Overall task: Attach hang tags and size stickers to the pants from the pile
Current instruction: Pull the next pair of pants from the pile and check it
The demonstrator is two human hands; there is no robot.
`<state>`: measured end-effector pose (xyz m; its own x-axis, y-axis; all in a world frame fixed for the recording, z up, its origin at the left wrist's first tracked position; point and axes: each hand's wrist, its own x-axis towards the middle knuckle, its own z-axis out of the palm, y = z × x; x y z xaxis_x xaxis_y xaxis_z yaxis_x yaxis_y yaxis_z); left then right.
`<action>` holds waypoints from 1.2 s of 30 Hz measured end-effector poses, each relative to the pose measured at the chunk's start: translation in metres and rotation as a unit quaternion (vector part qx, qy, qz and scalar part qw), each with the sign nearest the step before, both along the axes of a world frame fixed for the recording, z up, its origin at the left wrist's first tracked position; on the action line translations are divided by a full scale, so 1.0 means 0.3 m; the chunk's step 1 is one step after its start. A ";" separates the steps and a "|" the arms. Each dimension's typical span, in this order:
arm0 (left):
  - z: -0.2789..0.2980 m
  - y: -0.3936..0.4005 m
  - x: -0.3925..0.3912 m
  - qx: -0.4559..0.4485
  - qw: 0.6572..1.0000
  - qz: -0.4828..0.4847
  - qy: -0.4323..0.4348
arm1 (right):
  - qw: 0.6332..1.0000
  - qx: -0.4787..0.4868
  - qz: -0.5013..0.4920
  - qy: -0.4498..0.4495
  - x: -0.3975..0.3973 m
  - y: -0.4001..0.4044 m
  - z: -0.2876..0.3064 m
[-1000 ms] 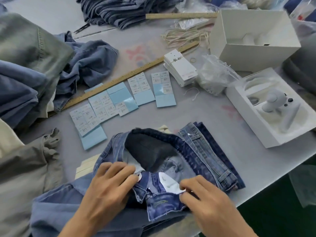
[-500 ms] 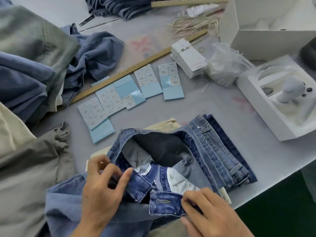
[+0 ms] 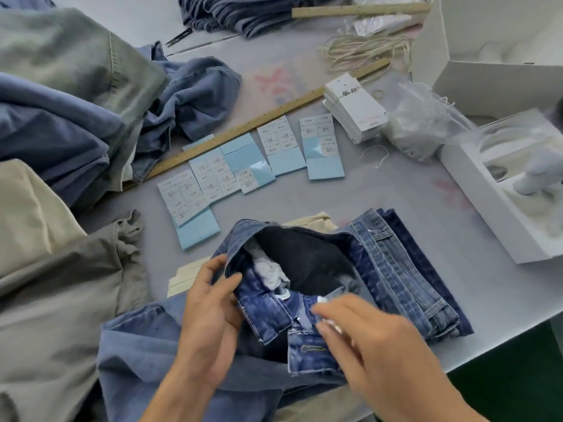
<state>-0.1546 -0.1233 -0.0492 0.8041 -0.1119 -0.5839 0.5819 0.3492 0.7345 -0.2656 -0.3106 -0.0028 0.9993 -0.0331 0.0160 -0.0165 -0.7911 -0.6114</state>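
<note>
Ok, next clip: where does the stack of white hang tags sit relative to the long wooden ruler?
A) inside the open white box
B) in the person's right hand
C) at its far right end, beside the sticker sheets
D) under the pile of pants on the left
C: the stack of white hang tags lies by the right end of the long wooden ruler, next to the sticker sheets.
</note>
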 end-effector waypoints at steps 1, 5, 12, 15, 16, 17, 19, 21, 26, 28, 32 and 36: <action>0.002 -0.005 0.001 -0.031 0.999 0.006 0.004 | 0.999 0.044 -0.019 -0.006 0.038 -0.003 0.002; 0.002 -0.033 -0.009 -0.067 0.998 -0.005 -0.016 | 0.993 0.107 -0.041 -0.005 0.184 0.054 -0.024; 0.018 0.007 0.057 0.435 0.808 -0.104 -0.384 | 0.999 0.012 0.047 0.008 0.167 0.168 -0.071; 0.030 -0.002 0.061 0.439 0.819 -0.061 -0.365 | 0.999 -0.007 0.037 -0.004 0.172 0.161 -0.070; 0.031 -0.005 0.067 0.407 0.857 -0.032 -0.313 | 0.999 -0.026 0.044 -0.012 0.171 0.170 -0.065; 0.035 -0.008 0.080 0.358 0.900 -0.001 -0.250 | 0.998 -0.037 0.057 -0.018 0.169 0.183 -0.063; 0.041 -0.012 0.117 0.218 0.969 0.045 -0.110 | 0.996 0.002 0.091 -0.012 0.163 0.190 -0.068; 0.049 -0.024 0.143 0.147 0.988 0.027 -0.040 | 0.993 0.082 0.086 -0.008 0.183 0.155 -0.079; 0.044 -0.049 0.124 0.188 0.972 -0.089 -0.107 | 0.995 0.055 -0.054 -0.059 0.278 0.023 -0.073; 0.049 -0.047 0.115 0.148 0.975 -0.118 -0.113 | 0.995 0.015 -0.048 -0.083 0.294 0.014 -0.090; 0.061 -0.031 0.112 0.034 0.987 -0.155 -0.031 | 0.995 0.009 -0.093 -0.026 0.324 -0.022 -0.129; 0.055 -0.015 0.135 0.024 0.986 -0.164 -0.014 | 0.993 0.094 -0.058 0.032 0.353 -0.079 -0.129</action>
<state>-0.1141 -0.1277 -0.0327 0.7450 -0.3404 -0.5737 0.6375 0.1098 0.7626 -0.1597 -0.3345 -0.0415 0.9874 -0.1439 -0.0657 -0.1447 -0.6537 -0.7428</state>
